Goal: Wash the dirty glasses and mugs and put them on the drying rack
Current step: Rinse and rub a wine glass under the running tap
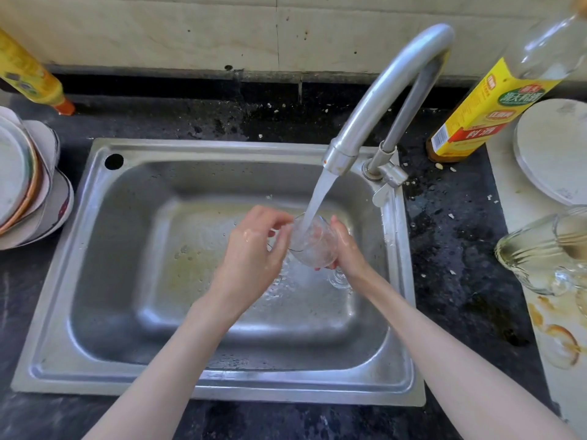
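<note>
A clear stemmed glass (313, 246) tilts over the steel sink (95, 281) under the running tap (381, 100). Water pours straight into its bowl. My right hand (347, 249) grips the bowl from the right and underneath; the stem and foot (340, 279) stick out below that hand. My left hand (254, 246) is at the glass's left side, with curled fingers touching the rim. More clear glassware (546, 249) lies on the counter at the right edge.
Stacked plates and bowls (25, 182) sit left of the sink. A yellow bottle (28, 71) leans at the back left. A labelled bottle (495, 100) and a round white lid (556, 150) stand at the right. The dark counter (451, 249) is wet.
</note>
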Tool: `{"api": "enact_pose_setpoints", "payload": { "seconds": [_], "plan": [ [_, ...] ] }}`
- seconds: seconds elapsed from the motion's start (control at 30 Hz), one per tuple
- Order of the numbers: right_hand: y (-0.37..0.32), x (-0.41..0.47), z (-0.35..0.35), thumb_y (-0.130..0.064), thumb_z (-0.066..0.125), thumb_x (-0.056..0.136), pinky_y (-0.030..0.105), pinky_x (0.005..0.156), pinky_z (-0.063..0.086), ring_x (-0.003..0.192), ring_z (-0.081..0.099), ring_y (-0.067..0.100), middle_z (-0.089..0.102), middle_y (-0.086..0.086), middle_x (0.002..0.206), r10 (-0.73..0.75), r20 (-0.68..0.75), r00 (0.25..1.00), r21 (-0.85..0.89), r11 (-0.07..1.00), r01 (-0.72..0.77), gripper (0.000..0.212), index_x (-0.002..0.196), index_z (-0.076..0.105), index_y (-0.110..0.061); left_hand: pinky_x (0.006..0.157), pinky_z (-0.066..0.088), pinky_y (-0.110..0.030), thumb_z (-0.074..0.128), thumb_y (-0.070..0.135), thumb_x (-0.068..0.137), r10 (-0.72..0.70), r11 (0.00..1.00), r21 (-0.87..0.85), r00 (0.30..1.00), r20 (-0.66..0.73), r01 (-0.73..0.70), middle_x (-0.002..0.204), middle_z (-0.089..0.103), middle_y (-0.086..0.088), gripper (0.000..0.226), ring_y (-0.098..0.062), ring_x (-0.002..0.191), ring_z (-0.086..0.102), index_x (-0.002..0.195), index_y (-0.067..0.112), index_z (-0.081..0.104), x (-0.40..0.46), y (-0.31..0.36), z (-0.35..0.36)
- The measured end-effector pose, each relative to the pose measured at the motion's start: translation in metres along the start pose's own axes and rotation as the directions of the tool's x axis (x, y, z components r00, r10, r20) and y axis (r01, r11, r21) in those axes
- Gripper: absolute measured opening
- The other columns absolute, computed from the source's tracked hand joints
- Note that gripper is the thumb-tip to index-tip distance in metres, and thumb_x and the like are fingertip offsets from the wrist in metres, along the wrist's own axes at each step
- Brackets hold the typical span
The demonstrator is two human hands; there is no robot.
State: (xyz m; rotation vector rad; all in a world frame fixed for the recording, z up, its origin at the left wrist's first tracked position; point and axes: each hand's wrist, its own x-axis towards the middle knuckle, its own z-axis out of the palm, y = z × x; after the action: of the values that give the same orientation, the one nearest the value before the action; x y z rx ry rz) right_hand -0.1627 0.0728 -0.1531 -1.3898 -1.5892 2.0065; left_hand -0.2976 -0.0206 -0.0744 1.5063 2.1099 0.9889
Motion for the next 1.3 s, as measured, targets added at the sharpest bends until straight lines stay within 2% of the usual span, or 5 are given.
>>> {"api": "enact_pose_setpoints", "payload": {
  "seconds": [0.37, 0.63, 0.87, 1.13, 1.3],
  "plan": [
    [-0.020, -0.003, -0.005, -0.031, 0.019, 0.104, 0.008, 0.036, 0.031, 0.031, 0.043, -0.001, 0.047, -0.009, 0.034, 0.036, 0.183, 0.982, -0.028, 0.999, -0.031, 0.060, 0.057, 0.054, -0.017, 0.086, 0.048, -0.042, 0.059, 0.019, 0.087, 0.273, 0.810, 0.237, 0.702, 0.658, -0.537, 0.118, 0.055, -0.008, 0.030, -0.033, 0.117, 0.046, 0.116, 0.012, 0.057, 0.011, 0.005, 0.008],
    [-0.009, -0.012, 0.005, -0.064, 0.034, 0.086, 0.013, 0.057, 0.034, 0.057, 0.047, -0.002, 0.051, -0.014, 0.071, -0.104, 0.181, 0.978, -0.089, 0.989, 0.122, 0.048, 0.096, 0.054, -0.021, 0.060, 0.039, -0.013, 0.071, 0.026, 0.079, -0.190, 0.981, 0.033, 0.899, 0.393, 0.193, 0.060, 0.062, 0.017, 0.010, -0.001, 0.062, 0.055, 0.074, 0.027, 0.063, 0.013, 0.008, 0.009],
    [-0.036, -0.008, 0.005, -0.058, 0.034, 0.093, 0.021, 0.041, 0.024, 0.041, 0.039, 0.013, 0.046, 0.003, 0.051, 0.044, 0.275, 0.960, -0.062, 0.998, -0.028, 0.061, 0.088, 0.057, -0.002, 0.089, 0.042, -0.021, 0.059, 0.013, 0.088, 0.032, 0.983, 0.084, 0.596, 0.802, -0.165, 0.107, 0.068, 0.008, 0.025, -0.004, 0.096, 0.055, 0.110, 0.022, 0.068, 0.021, 0.007, -0.008],
    [-0.019, -0.008, 0.009, -0.072, 0.037, 0.081, 0.025, 0.053, 0.025, 0.060, 0.044, 0.007, 0.056, -0.007, 0.077, -0.026, 0.243, 0.970, 0.007, 1.000, 0.025, 0.045, 0.093, 0.056, -0.033, 0.076, 0.050, -0.029, 0.071, 0.013, 0.080, -0.220, 0.948, -0.110, 0.864, 0.453, 0.299, 0.076, 0.069, 0.001, 0.008, -0.014, 0.075, 0.065, 0.078, 0.014, 0.063, 0.019, -0.004, -0.002],
    [-0.020, -0.003, 0.016, -0.075, 0.044, 0.075, 0.036, 0.072, 0.036, 0.084, 0.052, 0.024, 0.064, 0.009, 0.098, 0.083, 0.239, 0.967, -0.014, 0.997, -0.082, 0.057, 0.092, 0.067, -0.025, 0.092, 0.039, -0.011, 0.061, 0.009, 0.087, 0.042, 0.999, -0.035, 0.568, 0.822, -0.024, 0.118, 0.064, 0.008, 0.034, 0.000, 0.103, 0.054, 0.119, 0.022, 0.065, 0.020, -0.004, -0.011]
  ]
}}
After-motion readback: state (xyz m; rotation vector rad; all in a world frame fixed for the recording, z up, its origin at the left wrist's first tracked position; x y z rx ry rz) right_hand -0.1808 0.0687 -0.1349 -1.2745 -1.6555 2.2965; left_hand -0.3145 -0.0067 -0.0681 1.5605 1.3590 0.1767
